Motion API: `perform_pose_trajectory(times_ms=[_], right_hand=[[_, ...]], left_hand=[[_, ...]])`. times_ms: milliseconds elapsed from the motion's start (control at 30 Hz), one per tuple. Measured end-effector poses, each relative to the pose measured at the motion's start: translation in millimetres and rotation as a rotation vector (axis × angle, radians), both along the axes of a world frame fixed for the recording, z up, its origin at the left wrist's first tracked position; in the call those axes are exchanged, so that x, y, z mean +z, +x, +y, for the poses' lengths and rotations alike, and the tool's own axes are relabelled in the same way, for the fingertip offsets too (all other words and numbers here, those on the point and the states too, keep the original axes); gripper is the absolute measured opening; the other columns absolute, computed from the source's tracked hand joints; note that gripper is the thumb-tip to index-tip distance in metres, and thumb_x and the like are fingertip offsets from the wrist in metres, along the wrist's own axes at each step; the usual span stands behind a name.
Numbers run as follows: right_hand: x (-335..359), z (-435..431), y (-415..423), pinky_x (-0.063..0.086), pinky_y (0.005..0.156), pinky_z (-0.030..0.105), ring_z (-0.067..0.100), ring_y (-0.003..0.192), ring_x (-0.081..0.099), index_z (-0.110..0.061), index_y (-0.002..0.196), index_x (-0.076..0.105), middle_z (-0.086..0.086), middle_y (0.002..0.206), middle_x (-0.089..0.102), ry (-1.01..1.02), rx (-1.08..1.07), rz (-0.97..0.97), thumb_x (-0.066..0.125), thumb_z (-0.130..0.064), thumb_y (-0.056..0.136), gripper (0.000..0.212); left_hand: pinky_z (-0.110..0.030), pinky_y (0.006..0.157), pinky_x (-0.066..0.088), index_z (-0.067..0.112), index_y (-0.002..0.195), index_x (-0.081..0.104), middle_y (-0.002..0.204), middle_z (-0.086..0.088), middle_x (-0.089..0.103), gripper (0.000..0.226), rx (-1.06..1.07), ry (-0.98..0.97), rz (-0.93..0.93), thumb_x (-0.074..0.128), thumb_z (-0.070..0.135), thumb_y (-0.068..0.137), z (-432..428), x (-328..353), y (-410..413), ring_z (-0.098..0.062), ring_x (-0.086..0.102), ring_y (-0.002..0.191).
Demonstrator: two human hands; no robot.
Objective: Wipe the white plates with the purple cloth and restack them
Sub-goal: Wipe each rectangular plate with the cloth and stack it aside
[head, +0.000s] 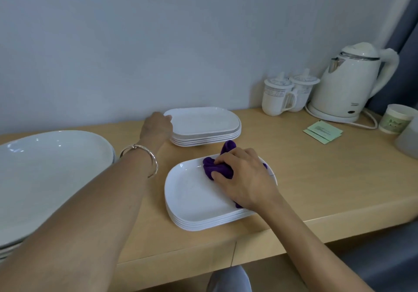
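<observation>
Two stacks of white plates on the bench (316, 178), right hand (246, 178) bunched tight around the purple cloth (218, 170), pressing it on top of the front stack (192, 192), left hand (157, 127) gripping the rim of the back stack (203, 122) by the wall, kettle (352, 81) off right

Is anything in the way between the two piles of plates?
Only bare table lies between the far stack and the near stack. On the near stack, though, the right hand holds the purple cloth.
</observation>
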State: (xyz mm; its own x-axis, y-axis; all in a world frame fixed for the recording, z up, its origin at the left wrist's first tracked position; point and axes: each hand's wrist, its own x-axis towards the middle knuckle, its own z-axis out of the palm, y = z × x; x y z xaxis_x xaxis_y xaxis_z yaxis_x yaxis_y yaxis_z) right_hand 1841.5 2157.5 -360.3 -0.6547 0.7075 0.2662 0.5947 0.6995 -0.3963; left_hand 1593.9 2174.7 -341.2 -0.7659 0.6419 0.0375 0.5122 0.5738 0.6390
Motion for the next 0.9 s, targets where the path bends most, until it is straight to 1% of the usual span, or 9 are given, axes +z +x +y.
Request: perform_pose_trajectory(times_ms=[67,200,367,467,600,700,800,867,900], right_hand=[[-0.1,-0.3,0.2,0.034,0.094,0.027,0.013,0.119,0.036,-0.033,0.121,0.058,-0.013,0.124,0.054,0.002,0.0,0.009,0.051,-0.044,0.09,0.034],[-0.8,-0.3,0.2,0.033,0.097,0.026,0.012,0.12,0.036,-0.033,0.12,0.059,-0.013,0.122,0.054,0.009,0.002,0.013,0.051,-0.045,0.09,0.034],[-0.9,0.3,-0.4,0.034,0.096,0.027,0.012,0.118,0.036,-0.033,0.12,0.059,-0.013,0.122,0.055,-0.004,0.0,0.013,0.052,-0.044,0.089,0.033],[-1.2,0.4,-0.8,0.033,0.096,0.026,0.013,0.118,0.036,-0.033,0.12,0.06,-0.012,0.122,0.055,-0.01,0.001,0.013,0.053,-0.044,0.088,0.034],[-2.1,0.0,0.2,0.033,0.096,0.026,0.012,0.118,0.037,-0.032,0.12,0.061,-0.013,0.121,0.055,-0.01,-0.006,0.019,0.054,-0.044,0.088,0.034],[-2.4,-0.2,0.0,0.032,0.095,0.025,0.01,0.119,0.036,-0.033,0.12,0.06,-0.015,0.122,0.054,-0.009,-0.007,0.007,0.053,-0.045,0.089,0.034],[-2.2,-0.8,-1.0,0.032,0.095,0.024,0.009,0.12,0.036,-0.034,0.121,0.06,-0.016,0.123,0.054,-0.002,-0.018,0.012,0.054,-0.044,0.089,0.034],[-2.0,-2.4,-1.5,0.031,0.094,0.022,0.009,0.122,0.036,-0.034,0.122,0.059,-0.017,0.124,0.053,0.002,-0.027,0.007,0.054,-0.044,0.089,0.035],[-1.7,-3.0,-1.7,0.03,0.094,0.021,0.009,0.123,0.035,-0.035,0.122,0.059,-0.017,0.125,0.053,0.001,-0.031,0.0,0.053,-0.044,0.089,0.035]], left_hand=[[-0.04,0.086,0.047,-0.004,0.118,0.061,0.12,-0.027,0.063,0.039,0.01,-0.018,0.047,0.042,0.026,0.103,2.1,-5.0,-6.4,-0.043,0.06,0.11],[-0.038,0.089,0.046,-0.004,0.114,0.062,0.12,-0.026,0.063,0.034,-0.022,-0.043,0.057,0.046,0.023,0.099,0.3,-9.8,-5.3,-0.042,0.058,0.113],[-0.04,0.097,0.042,0.002,0.129,0.053,0.134,-0.021,0.054,0.04,-0.047,-0.052,0.098,0.042,0.029,0.101,-11.3,-2.2,20.2,-0.038,0.05,0.124],[-0.036,0.102,0.039,0.011,0.141,0.047,0.141,-0.012,0.049,0.045,-0.11,0.057,0.087,0.041,0.034,0.102,-27.2,14.2,49.3,-0.03,0.047,0.129],[-0.028,0.099,0.04,0.02,0.144,0.046,0.139,-0.001,0.051,0.047,-0.325,0.181,-0.043,0.046,0.04,0.101,-76.7,17.9,84.3,-0.015,0.05,0.125],[-0.024,0.109,0.03,0.025,0.153,0.031,0.153,0.009,0.034,0.065,-0.465,0.168,-0.122,0.051,0.051,0.097,-124.7,-1.8,90.3,-0.005,0.035,0.139],[-0.018,0.11,0.022,0.038,0.153,0.015,0.15,0.028,0.02,0.097,-0.528,0.113,-0.17,0.057,0.072,0.073,-159.8,-28.2,88.9,0.008,0.023,0.137],[-0.03,0.113,0.033,0.049,0.145,0.022,0.148,0.029,0.031,0.096,-0.593,0.122,-0.222,0.07,0.07,0.064,-169.1,-40.9,90.0,0.002,0.033,0.136],[-0.037,0.108,0.04,0.05,0.142,0.026,0.144,0.026,0.038,0.097,-0.605,0.139,-0.242,0.076,0.067,0.061,-170.1,-44.9,91.0,-0.001,0.039,0.134]])
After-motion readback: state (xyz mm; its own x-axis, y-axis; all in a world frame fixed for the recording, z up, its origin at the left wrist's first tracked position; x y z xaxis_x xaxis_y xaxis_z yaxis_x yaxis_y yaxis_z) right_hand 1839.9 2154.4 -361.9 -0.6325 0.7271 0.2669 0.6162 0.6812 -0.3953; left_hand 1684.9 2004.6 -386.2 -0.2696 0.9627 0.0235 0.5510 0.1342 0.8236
